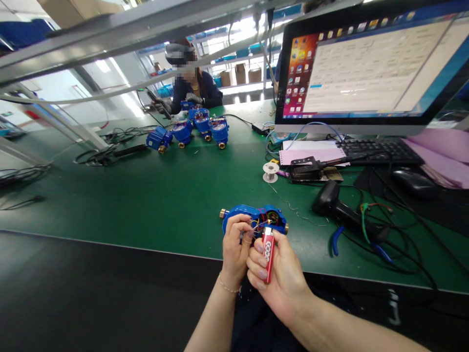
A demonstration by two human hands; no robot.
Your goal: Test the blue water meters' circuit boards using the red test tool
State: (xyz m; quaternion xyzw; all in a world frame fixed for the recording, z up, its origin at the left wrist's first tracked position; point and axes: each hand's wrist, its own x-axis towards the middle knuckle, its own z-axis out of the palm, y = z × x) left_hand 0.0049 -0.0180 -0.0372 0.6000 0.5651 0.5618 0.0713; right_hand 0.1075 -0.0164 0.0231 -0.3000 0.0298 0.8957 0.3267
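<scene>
A blue water meter (242,211) with brass ends lies on the green bench near its front edge, its round compartment open and thin coloured wires coming out. My left hand (235,244) is in front of the meter, thumb and fingertips pinched on the thin wires (256,225). In my right hand (280,266) a red lighter (268,254) stands upright, fingers wrapped round it and thumb at its metal top. A small flame or glow (269,222) shows above the lighter, close beside the wires. My hands hide the meter's near side.
Several blue meters (183,132) stand at the back, before a co-worker with gloved hands (194,98). A solder spool (271,172) with trailing wire, a barcode scanner (348,210), blue-handled pliers (336,240), cables, a keyboard (381,151) and a monitor (366,73) are on the right. A metal rail (110,39) crosses overhead.
</scene>
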